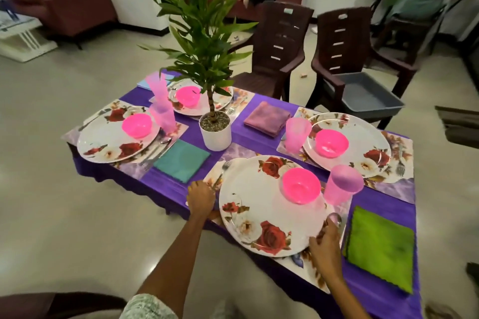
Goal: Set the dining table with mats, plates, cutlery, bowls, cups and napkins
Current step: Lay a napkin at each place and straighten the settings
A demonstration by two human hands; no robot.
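While both forearms reach down over the near edge of the purple-clothed low table point(383, 204), the left hand point(201, 195) rests at the left rim of the nearest round white plate printed with red roses point(259, 212), its fingers curled round the handle of a steel fork point(220, 176) that lies just beside the plate. The right hand point(325, 243) sits at the plate's right rim, fingers bent and pinching a steel spoon point(337, 219) whose bowl shows just above the fingertips. On this plate stands a bright pink plastic bowl point(300, 185), and a translucent pink plastic cup point(342, 186) stands just beside the plate on the floral mat point(305, 264). To the right lies a folded lime-green cloth napkin point(381, 246).

Farther back, a second rose plate point(363, 145) carries its own pink bowl point(331, 143), with another pink cup point(297, 134) touching its left rim. On the left, a third rose plate point(108, 137) holds a pink bowl point(136, 125), with a folded teal napkin point(181, 160) near it. A white pot with a leafy green plant point(215, 132) stands mid-table, a folded mauve napkin point(267, 118) beside it. Beyond, a fourth plate point(197, 109) bears a pink bowl point(188, 96). Two dark brown plastic chairs point(282, 46) stand behind the table.
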